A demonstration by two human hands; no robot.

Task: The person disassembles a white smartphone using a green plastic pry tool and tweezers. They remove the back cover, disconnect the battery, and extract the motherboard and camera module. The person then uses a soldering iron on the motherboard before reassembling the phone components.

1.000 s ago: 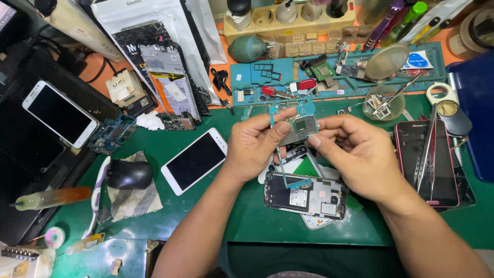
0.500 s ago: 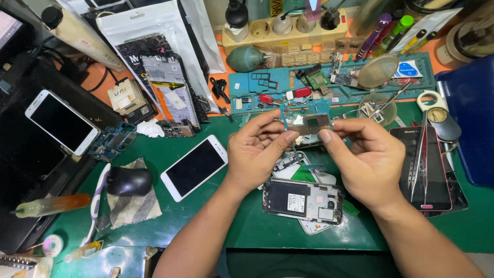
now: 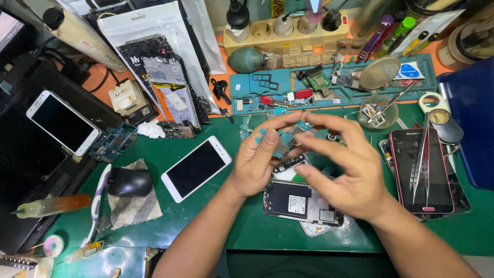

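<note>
Head view — what's held?
— Both hands, left hand (image 3: 256,163) and right hand (image 3: 346,170), pinch a small circuit board (image 3: 284,142) between fingertips, above the opened phone (image 3: 301,202).
— Tips?
— Grip its edges only, stay low over the green mat (image 3: 206,216), clear of the tweezers (image 3: 419,154).

Both hands, left hand (image 3: 256,162) & right hand (image 3: 346,172), closed in over circuit board (image 3: 284,142).
</note>
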